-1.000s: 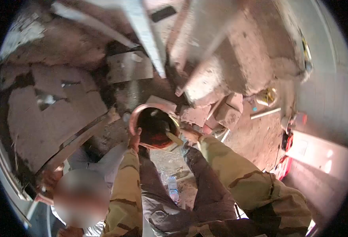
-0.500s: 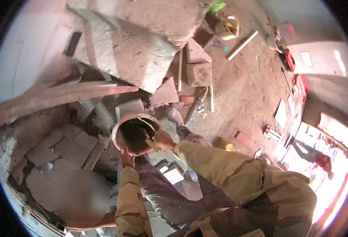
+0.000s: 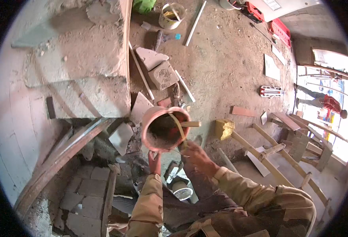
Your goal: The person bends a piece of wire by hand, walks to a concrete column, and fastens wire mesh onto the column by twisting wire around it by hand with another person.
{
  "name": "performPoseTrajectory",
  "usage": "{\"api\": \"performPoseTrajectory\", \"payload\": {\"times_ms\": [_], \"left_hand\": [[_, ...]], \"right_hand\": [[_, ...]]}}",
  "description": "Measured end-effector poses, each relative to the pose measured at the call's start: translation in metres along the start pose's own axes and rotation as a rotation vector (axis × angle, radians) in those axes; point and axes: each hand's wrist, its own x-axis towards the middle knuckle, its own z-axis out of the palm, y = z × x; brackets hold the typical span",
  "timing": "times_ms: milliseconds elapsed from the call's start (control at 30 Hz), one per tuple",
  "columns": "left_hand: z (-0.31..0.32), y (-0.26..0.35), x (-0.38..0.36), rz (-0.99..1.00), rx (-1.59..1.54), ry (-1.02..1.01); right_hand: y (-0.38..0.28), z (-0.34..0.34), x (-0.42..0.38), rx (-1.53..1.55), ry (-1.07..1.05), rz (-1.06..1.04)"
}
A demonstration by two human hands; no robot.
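Note:
A pinkish bucket (image 3: 146, 128) is held up in front of me, its mouth turned toward me and dark material inside. My left hand (image 3: 155, 162) is closed on its near lower edge. My right hand (image 3: 199, 158) is closed at the bucket's right side, on the lower end of the curved, light-coloured bucket handle (image 3: 177, 121). A tool with a wooden handle (image 3: 191, 124) sits in the bucket and sticks out over the right rim. Its head is mostly hidden; something red shows beside it.
Left are concrete steps (image 3: 79, 94) and a curved wooden beam (image 3: 59, 166). Broken blocks (image 3: 163, 75) lie ahead, with a white bucket (image 3: 170, 19) beyond. A wooden ladder (image 3: 268, 158) lies right. Another person's hand (image 3: 116, 225) shows low left; a person in red (image 3: 332, 103) stands outside.
The view has swung, and the bucket appears further right. My right hand has moved from the bucket's mouth to its outer side. The tool's wooden handle now shows free of my fingers.

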Motion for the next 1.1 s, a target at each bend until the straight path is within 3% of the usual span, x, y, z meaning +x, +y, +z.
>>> {"api": "performPoseTrajectory", "payload": {"times_ms": [33, 100, 167, 200, 300, 367, 400, 500, 567, 633, 700, 767, 833, 867, 933, 967, 1033, 1100], "left_hand": [[0.021, 0.025, -0.007, 0.056, 0.014, 0.037], [0.028, 0.038, -0.001, -0.029, -0.025, 0.027], [0.033, 0.059, -0.008, -0.097, -0.139, 0.014], [0.029, 0.068, -0.015, -0.165, -0.256, -0.006], [0.001, 0.077, -0.032, -0.234, -0.203, -0.007], [-0.03, 0.058, -0.045, -0.205, -0.199, 0.153], [-0.049, 0.051, -0.052, -0.191, -0.123, 0.195], [-0.102, 0.019, -0.077, -0.164, -0.13, 0.404], [-0.151, -0.002, -0.1, -0.158, 0.067, 0.296], [-0.168, -0.045, -0.117, -0.033, 0.0, 0.435], [-0.153, 0.029, -0.157, -0.17, -0.397, 0.554], [-0.159, -0.002, -0.173, -0.085, -0.495, 0.534], [-0.154, -0.009, -0.191, 0.022, -0.595, 0.512], [-0.145, 0.001, -0.205, -0.037, -0.605, 0.561], [-0.126, 0.019, -0.239, -0.077, -0.662, 0.621], [-0.115, 0.024, -0.258, 0.051, -0.755, 0.639], [-0.105, 0.031, -0.282, 0.215, -0.875, 0.67], [-0.098, 0.028, -0.303, 0.172, -0.83, 0.693]], "right_hand": [[0.0, -0.013, 0.001, -0.015, 0.063, -0.004], [0.001, -0.035, -0.007, -0.012, 0.282, 0.14], [0.006, -0.064, -0.013, -0.45, 0.347, 0.016], [0.012, -0.077, -0.014, -0.289, 0.391, 0.055], [0.071, -0.16, 0.003, 0.33, 0.403, 0.065], [0.063, -0.198, 0.022, -0.285, 0.351, 0.091], [0.068, -0.219, 0.037, -0.439, 0.337, 0.095], [0.109, -0.286, 0.084, -0.155, 0.352, 0.319], [0.141, -0.326, 0.113, 0.029, 0.418, 0.47], [0.16, -0.349, 0.137, 0.037, 0.438, 0.526], [0.141, -0.33, 0.141, -0.177, 0.5, 0.476], [0.12, -0.307, 0.144, -0.565, 0.424, 0.357], [0.094, -0.277, 0.146, -1.093, 0.201, 0.107], [0.078, -0.259, 0.15, -1.314, 0.084, -0.065], [0.052, -0.222, 0.163, -1.542, -0.165, -0.381], [0.042, -0.201, 0.171, -1.59, -0.252, -0.464], [0.03, -0.153, 0.199, -1.756, -0.365, -0.519], [-0.046, 0.027, 0.112, -1.685, -0.225, -0.236]]}}
